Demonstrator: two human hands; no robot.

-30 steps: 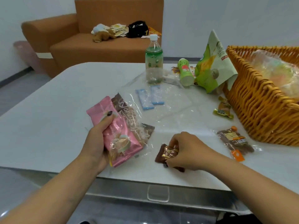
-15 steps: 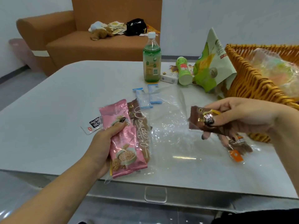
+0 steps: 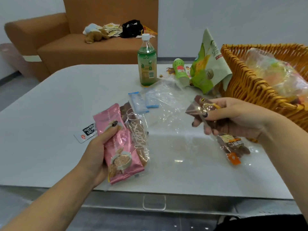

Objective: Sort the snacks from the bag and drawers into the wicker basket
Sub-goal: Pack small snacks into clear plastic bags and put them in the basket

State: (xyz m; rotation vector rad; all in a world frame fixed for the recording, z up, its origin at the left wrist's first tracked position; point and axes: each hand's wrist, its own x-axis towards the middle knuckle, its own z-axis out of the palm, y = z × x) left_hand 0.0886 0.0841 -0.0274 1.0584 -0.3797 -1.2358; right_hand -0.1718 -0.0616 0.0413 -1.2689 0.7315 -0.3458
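My left hand (image 3: pixel 98 150) grips a pink snack packet (image 3: pixel 120 147) together with a brown-and-clear packet (image 3: pixel 138 135) above the table's near edge. My right hand (image 3: pixel 233 119) pinches a small brown snack packet (image 3: pixel 198 109) in the air, just left of the wicker basket (image 3: pixel 250 87). The basket stands at the right and holds a clear bag of snacks (image 3: pixel 273 72). A clear plastic bag (image 3: pixel 168 105) lies flat on the table between my hands. Under my right hand lies a brown-and-orange packet (image 3: pixel 233 147). Two blue packets (image 3: pixel 143 101) lie further back.
A green bottle (image 3: pixel 147 64), a small green bottle (image 3: pixel 180 72) on its side and a green pouch (image 3: pixel 208 64) stand near the basket. A white sachet (image 3: pixel 85 133) lies left of my left hand. A drawer handle (image 3: pixel 154 202) shows below the table edge. A sofa (image 3: pixel 83 44) stands behind.
My right hand picked the small brown packet up from the table's near edge and raised it to the right, toward the basket. My left hand kept hold of its two packets.
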